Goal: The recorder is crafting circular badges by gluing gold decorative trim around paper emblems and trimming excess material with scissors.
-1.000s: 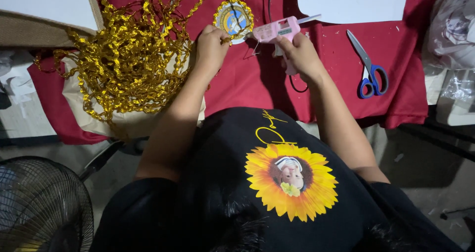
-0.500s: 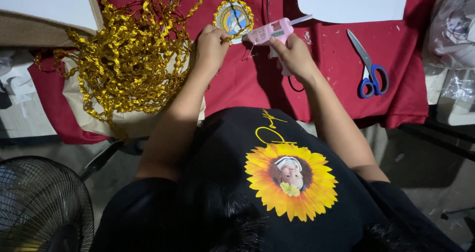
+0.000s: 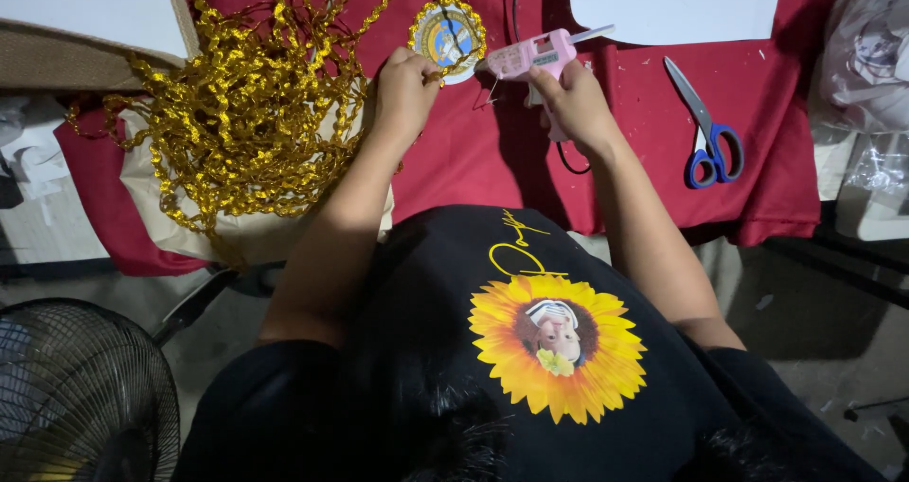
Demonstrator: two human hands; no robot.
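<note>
Bench (image 3: 653,169): covered with a red cloth, holding all the craft things.
Gold trim (image 3: 237,113): big curly shiny heap, lying on the left part of the bench, one strand running up to the round badge.
White sheet (image 3: 677,4): flat at the top of the bench, just above the glue gun.
Scissors (image 3: 705,127): blue handles near, blades pointing up and a little left, lying well apart to the right of the right hand.
Glue gun (image 3: 530,58): pink, long body lying almost sideways, tip pointing left at the round badge, white glue stick poking out at the right end, dark cord hanging below.
Round badge (image 3: 447,37): small circle with a gold edge, lying near the top middle of the bench, between the gold trim and the glue gun.
Left hand (image 3: 407,89): fingers curled shut, pinching the gold trim right beside the round badge.
Right hand (image 3: 578,108): wrapped tight around the glue gun handle.
</note>
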